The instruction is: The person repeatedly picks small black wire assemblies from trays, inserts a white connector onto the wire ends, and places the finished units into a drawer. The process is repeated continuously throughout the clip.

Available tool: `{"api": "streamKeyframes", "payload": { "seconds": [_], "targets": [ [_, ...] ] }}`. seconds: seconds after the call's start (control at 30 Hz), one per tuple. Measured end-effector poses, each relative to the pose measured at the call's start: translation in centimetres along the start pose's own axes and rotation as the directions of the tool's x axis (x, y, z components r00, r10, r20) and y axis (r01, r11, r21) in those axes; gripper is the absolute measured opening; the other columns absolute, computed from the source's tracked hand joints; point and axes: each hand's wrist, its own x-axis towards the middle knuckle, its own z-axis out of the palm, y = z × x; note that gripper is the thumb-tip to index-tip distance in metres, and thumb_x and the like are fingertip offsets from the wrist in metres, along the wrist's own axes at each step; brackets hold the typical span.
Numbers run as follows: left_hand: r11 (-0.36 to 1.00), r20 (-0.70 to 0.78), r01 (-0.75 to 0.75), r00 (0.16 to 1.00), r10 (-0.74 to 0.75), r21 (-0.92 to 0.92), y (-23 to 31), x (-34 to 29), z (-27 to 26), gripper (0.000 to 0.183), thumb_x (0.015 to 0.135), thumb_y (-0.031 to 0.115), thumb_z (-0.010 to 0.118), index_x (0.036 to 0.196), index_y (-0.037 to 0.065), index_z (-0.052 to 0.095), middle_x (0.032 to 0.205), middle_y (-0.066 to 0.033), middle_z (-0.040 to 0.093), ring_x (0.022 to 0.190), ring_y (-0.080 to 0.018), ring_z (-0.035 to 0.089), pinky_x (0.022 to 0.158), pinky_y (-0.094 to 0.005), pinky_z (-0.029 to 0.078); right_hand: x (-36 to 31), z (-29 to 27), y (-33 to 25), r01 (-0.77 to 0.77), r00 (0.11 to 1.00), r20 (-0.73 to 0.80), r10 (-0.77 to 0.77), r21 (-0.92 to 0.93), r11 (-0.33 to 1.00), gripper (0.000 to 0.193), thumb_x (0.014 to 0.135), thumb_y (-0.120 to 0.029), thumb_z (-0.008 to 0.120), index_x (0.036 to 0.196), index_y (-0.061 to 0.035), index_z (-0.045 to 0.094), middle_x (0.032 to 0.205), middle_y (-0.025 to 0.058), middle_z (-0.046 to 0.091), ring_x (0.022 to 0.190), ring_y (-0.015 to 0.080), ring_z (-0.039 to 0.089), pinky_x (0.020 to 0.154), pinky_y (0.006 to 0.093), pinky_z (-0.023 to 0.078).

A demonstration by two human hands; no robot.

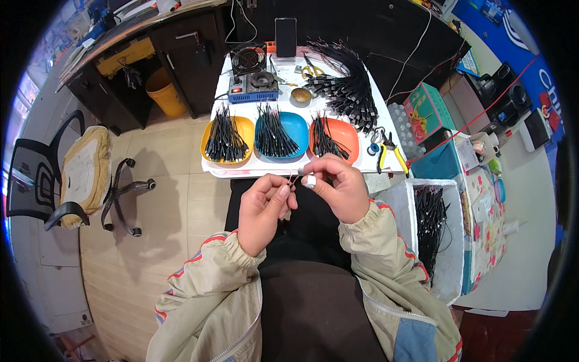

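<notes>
My left hand (262,208) is closed in a pinch on a short cable whose thin reddish wire ends (292,179) stick up between the fingers. Close by on the right, my right hand (341,187) has its fingertips drawn together at those wire ends. Something white shows at its thumb tip and something grey at its fingertip; I cannot make out whether these are finger wraps or held pieces. Beyond the hands stand a yellow tray (205,136), a blue tray (283,157) and an orange tray (351,136), each with black cables in it.
The white table (377,161) also bears a blue soldering device (253,95), a small bowl (300,96), a large cable bundle (350,87), a phone (286,37), scissors and yellow-handled pliers (392,152). At right a white foam box (456,241) holds cables. An office chair (87,169) stands left.
</notes>
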Motion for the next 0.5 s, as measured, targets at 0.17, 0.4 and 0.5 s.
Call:
{"api": "streamKeyframes", "payload": {
  "seconds": [0.17, 0.4, 0.5],
  "targets": [
    [0.999, 0.026, 0.032, 0.999, -0.033, 0.038, 0.2, -0.2, 0.2, 0.012, 0.097, 0.009, 0.052, 0.102, -0.001, 0.055, 0.078, -0.0052, 0.063, 0.056, -0.0033, 0.046, 0.050, -0.0170, 0.035, -0.3, 0.4, -0.5, 0.081, 0.997, -0.003, -0.082, -0.109, 0.991, 0.011, 0.082, -0.004, 0.069, 0.090, 0.0014, 0.064, 0.084, 0.0033, 0.056, 0.069, 0.0084, 0.051, 0.064, 0.0225, 0.043],
    [0.996, 0.025, 0.033, 0.999, -0.031, -0.079, 0.3, 0.3, 0.4, 0.012, 0.097, 0.008, 0.053, 0.102, -0.002, 0.057, 0.078, -0.0048, 0.062, 0.058, -0.0035, 0.042, 0.053, -0.0178, 0.034, 0.0, 1.0, 0.2, 0.054, 0.998, -0.037, -0.053, 0.016, 0.998, 0.010, 0.083, -0.006, 0.067, 0.087, 0.0004, 0.060, 0.082, 0.0038, 0.056, 0.075, 0.0103, 0.055, 0.065, 0.0249, 0.046],
    [0.979, 0.057, 0.047, 0.998, -0.036, -0.199, 0.4, 0.4, 0.4, 0.011, 0.096, 0.006, 0.053, 0.102, -0.002, 0.057, 0.078, -0.0052, 0.061, 0.059, -0.0041, 0.042, 0.054, -0.0177, 0.034, 0.0, 1.4, 1.1, -0.096, 0.995, 0.042, 0.087, 0.515, 0.852, 0.007, 0.090, -0.005, 0.063, 0.093, -0.0009, 0.058, 0.090, 0.0040, 0.062, 0.078, 0.0093, 0.058, 0.074, 0.0245, 0.048]
  ]
}}
